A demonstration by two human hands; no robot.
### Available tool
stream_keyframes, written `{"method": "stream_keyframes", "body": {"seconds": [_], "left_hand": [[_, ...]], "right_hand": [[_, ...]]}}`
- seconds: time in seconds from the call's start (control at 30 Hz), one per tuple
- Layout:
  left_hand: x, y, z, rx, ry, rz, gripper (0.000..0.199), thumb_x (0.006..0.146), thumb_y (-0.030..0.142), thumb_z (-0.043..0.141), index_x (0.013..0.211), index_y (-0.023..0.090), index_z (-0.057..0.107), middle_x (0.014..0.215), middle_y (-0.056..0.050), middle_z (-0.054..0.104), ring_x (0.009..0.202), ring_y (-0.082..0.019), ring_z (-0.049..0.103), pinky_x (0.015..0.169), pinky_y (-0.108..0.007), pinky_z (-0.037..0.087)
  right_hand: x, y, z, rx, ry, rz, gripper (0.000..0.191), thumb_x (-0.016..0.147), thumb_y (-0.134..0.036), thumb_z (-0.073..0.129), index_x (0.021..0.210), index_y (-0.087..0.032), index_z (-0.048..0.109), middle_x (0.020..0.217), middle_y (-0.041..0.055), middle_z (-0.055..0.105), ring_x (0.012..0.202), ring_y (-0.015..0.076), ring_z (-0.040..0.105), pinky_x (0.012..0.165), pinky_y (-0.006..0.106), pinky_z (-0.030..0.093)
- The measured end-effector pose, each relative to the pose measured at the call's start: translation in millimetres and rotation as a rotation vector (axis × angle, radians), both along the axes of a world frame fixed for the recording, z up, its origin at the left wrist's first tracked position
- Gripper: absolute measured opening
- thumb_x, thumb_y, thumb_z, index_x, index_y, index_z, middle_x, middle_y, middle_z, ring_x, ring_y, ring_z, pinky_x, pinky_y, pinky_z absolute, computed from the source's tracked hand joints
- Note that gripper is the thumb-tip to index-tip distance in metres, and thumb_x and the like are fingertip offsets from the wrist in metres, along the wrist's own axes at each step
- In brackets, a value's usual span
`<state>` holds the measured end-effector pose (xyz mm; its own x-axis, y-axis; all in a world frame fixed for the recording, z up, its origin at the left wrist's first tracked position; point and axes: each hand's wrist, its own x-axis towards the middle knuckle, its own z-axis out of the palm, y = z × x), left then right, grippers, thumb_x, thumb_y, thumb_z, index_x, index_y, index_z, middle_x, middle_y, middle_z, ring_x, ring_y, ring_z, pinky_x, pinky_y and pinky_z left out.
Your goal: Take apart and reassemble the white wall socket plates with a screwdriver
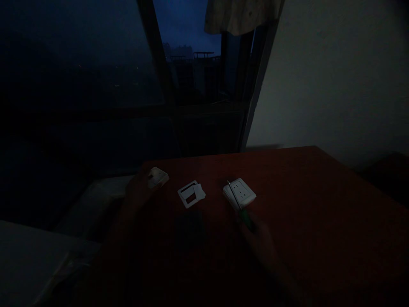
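At the table's far left corner, my left hand (137, 187) is closed around the edge of a white plastic box (158, 178), perhaps a wall mounting box. My right hand (260, 241) grips a screwdriver (245, 218) by its green handle. Its metal shaft points away from me and passes over the left side of a white wall socket (244, 192); whether it touches cannot be told. Between my hands lies a white frame (182, 199) with rectangular openings, and a small white piece (199, 192) rests across its right side. Darkness hides much of both hands.
A dark square pad or sheet (189, 228) lies in front of the white frame on the reddish-brown table (303, 187). Beyond the table's far edge stands a dark window (179, 106). A pale wall (335, 85) rises behind the right side.
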<state>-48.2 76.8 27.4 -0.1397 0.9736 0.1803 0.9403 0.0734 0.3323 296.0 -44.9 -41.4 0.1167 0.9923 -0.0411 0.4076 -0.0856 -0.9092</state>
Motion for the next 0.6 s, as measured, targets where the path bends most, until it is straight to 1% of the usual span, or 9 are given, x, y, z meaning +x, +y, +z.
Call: {"method": "stream_keyframes", "body": {"seconds": [0.1,0.17,0.2,0.27,0.33,0.37,0.43,0.5,0.6], "left_hand": [[1.0,0.2,-6.9,0.073,0.134,-0.002,0.049,0.088,0.037,0.056,0.127,0.010,0.043,0.129,-0.016,0.050,0.120,-0.039,0.048,0.095,-0.052,0.043],[11.5,-7.5,-12.5,0.101,0.140,-0.095,0.049,0.086,0.036,0.058,0.127,0.013,0.045,0.134,-0.018,0.047,0.124,-0.037,0.044,0.100,-0.051,0.040],[19.6,-14.5,-15.1,0.092,0.117,-0.166,0.045,0.086,0.036,0.057,0.125,0.016,0.048,0.134,-0.016,0.048,0.126,-0.035,0.044,0.102,-0.049,0.039],[38.9,-33.6,-20.2,0.023,0.012,-0.326,0.037,0.089,0.036,0.051,0.123,0.022,0.051,0.129,-0.010,0.054,0.122,-0.029,0.049,0.101,-0.047,0.041],[57.7,-56.4,-25.5,-0.008,-0.034,-0.425,0.042,0.085,0.042,0.057,0.125,0.028,0.052,0.131,-0.007,0.054,0.122,-0.030,0.049,0.101,-0.047,0.041],[65.4,-67.4,-28.4,-0.038,-0.025,-0.482,0.048,0.082,0.044,0.062,0.127,0.030,0.052,0.132,-0.006,0.053,0.122,-0.030,0.048,0.101,-0.048,0.041],[76.4,-85.7,-35.3,-0.086,-0.003,-0.550,0.064,0.073,0.050,0.071,0.130,0.031,0.050,0.134,-0.007,0.051,0.121,-0.033,0.047,0.100,-0.049,0.040],[83.5,-97.0,-42.8,-0.114,0.030,-0.608,0.074,0.066,0.054,0.076,0.132,0.031,0.050,0.135,-0.008,0.050,0.121,-0.035,0.047,0.100,-0.051,0.039],[94.1,-101.6,-51.2,-0.116,0.039,-0.652,0.078,0.064,0.055,0.077,0.132,0.030,0.050,0.135,-0.009,0.050,0.120,-0.036,0.046,0.100,-0.052,0.039]], "right_hand": [[-0.4,-0.1,-0.6,0.005,0.007,0.014,0.031,0.081,-0.038,0.053,0.097,-0.015,0.068,0.082,0.0049,0.071,0.071,0.0205,0.064,0.061,0.027,0.049],[-0.7,-0.3,-0.9,0.005,0.010,0.013,0.032,0.082,-0.039,0.052,0.096,-0.015,0.068,0.081,0.0050,0.070,0.070,0.0202,0.063,0.061,0.026,0.049],[-0.8,-0.5,-1.0,0.010,0.011,0.015,0.032,0.083,-0.039,0.052,0.096,-0.015,0.068,0.083,0.0053,0.070,0.071,0.0201,0.063,0.063,0.027,0.050],[-0.8,-0.8,-1.5,0.006,0.009,0.027,0.032,0.084,-0.040,0.052,0.098,-0.015,0.067,0.085,0.0056,0.070,0.073,0.0202,0.064,0.065,0.027,0.050],[-0.6,-1.1,-2.2,-0.006,0.001,0.042,0.032,0.084,-0.039,0.052,0.098,-0.016,0.067,0.085,0.0052,0.070,0.072,0.0202,0.064,0.065,0.028,0.050],[-0.5,-1.1,-2.4,-0.008,-0.008,0.046,0.031,0.084,-0.039,0.052,0.097,-0.016,0.067,0.084,0.0049,0.070,0.072,0.0202,0.063,0.064,0.027,0.049],[-0.3,-1.2,-2.6,-0.008,-0.023,0.048,0.029,0.084,-0.039,0.052,0.095,-0.016,0.067,0.083,0.0045,0.070,0.072,0.0203,0.064,0.064,0.027,0.049],[-0.4,-1.0,-2.1,-0.011,-0.029,0.054,0.029,0.084,-0.038,0.052,0.096,-0.016,0.067,0.083,0.0042,0.070,0.073,0.0206,0.064,0.064,0.027,0.049],[-0.8,-0.7,-1.0,-0.005,-0.032,0.070,0.030,0.083,-0.038,0.051,0.099,-0.017,0.067,0.085,0.0034,0.071,0.074,0.0206,0.065,0.065,0.027,0.049]]}}
